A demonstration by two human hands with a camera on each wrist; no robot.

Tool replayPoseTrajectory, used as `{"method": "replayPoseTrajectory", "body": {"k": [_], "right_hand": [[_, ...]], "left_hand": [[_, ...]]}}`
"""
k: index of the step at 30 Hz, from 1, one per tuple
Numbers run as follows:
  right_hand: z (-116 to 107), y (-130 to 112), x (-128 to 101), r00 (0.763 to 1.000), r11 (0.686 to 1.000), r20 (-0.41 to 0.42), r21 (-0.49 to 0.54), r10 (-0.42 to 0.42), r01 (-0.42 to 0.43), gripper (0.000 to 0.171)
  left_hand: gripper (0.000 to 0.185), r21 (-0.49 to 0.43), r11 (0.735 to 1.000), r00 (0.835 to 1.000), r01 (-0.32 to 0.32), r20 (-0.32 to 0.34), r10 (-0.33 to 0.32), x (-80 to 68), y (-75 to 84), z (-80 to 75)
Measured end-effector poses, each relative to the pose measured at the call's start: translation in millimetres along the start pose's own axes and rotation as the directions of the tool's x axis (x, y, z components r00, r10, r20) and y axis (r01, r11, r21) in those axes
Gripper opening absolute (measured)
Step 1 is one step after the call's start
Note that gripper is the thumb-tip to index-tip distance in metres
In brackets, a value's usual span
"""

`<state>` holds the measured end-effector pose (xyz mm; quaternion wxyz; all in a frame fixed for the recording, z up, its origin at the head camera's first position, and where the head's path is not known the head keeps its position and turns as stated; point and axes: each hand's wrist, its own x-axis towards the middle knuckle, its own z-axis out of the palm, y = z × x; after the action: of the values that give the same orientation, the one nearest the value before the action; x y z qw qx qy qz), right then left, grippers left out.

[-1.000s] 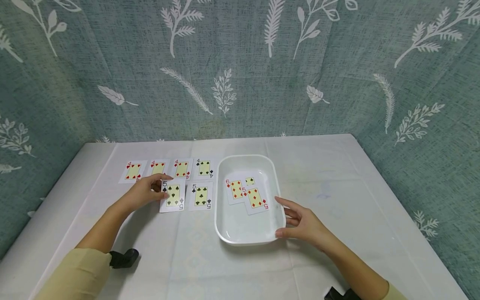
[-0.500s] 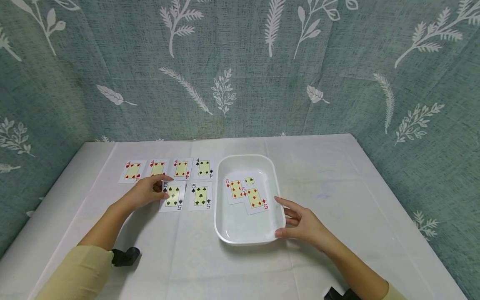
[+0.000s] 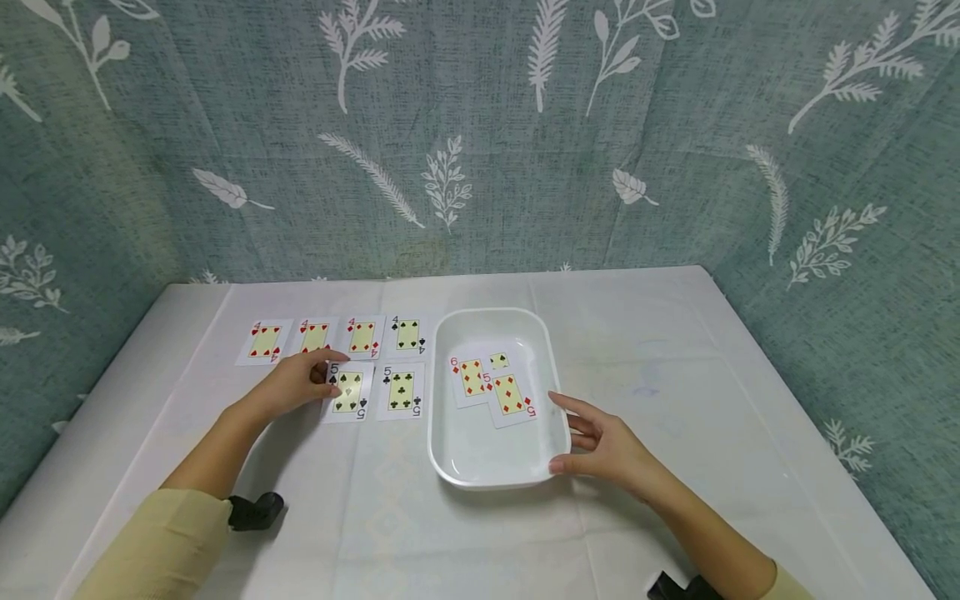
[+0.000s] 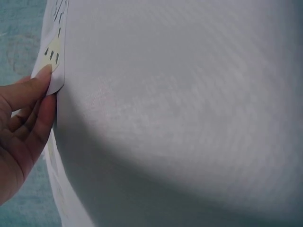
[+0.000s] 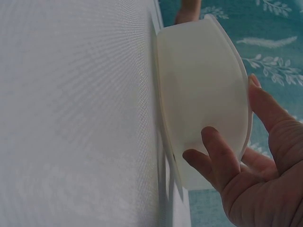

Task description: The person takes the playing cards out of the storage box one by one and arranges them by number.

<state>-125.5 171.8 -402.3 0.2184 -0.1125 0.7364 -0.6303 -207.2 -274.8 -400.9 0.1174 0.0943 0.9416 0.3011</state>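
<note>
Pinching the five of spades point(image 3: 351, 393) by its left side between thumb and fingertips of the left hand point(image 3: 295, 386), just left of the five of clubs point(image 3: 401, 392) and in front of the row of fours point(image 3: 362, 337) on the worktop point(image 3: 645, 333). Resting the loosely spread right hand point(image 3: 609, 443) against the rim and outer wall of the white tray point(image 3: 483, 457).

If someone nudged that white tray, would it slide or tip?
The white tray probably slides rather than tips: its base looks broad and flat. It looks thin-walled, so perhaps light. Cards lying loose inside might shift too.
</note>
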Motion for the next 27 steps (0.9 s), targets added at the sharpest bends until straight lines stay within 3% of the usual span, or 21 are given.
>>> {"method": "replayPoseTrajectory", "body": {"k": [12,27], "right_hand": [[-0.6,-0.4,0.5,1.0,1.0,0.007,0.004,-0.015,0.015,0.096],[-0.1,-0.2,1.0,1.0,1.0,0.0,-0.022,-0.019,0.019,0.095]], "left_hand": [[0.049,0.039,0.996,0.996,0.084,0.02,-0.084,-0.2,13.8,0.9],[0.045,0.043,0.997,0.997,0.058,-0.056,-0.056,-3.7,8.5,3.9]]}}
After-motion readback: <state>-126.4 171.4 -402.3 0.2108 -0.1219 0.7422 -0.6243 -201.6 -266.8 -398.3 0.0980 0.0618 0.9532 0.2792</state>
